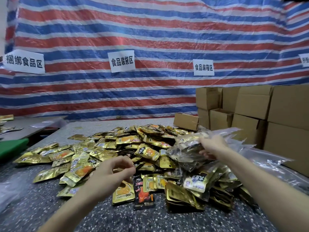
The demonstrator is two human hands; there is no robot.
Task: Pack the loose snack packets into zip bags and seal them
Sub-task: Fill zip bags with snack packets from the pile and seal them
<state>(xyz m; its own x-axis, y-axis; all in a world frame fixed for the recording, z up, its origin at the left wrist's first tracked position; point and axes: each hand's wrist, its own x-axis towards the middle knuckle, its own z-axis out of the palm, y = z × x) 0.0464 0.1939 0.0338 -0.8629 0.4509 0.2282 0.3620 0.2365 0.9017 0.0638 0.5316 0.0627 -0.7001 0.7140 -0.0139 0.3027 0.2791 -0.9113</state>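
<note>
A big heap of loose gold snack packets (127,148) covers the speckled table (117,220). A single black and red packet (144,193) lies at the heap's near edge. My right hand (212,148) grips a clear zip bag (185,153) filled with packets and holds it above the right side of the heap. My left hand (115,171) hovers over the near packets with its fingers loosely curled and nothing in them. More filled clear bags (197,181) lie at the heap's right.
Stacked cardboard boxes (254,113) stand at the back right. Empty clear plastic bags (267,158) lie right of the heap. A striped tarp with paper signs (122,63) hangs behind. A green object (11,148) and a second table are at the left.
</note>
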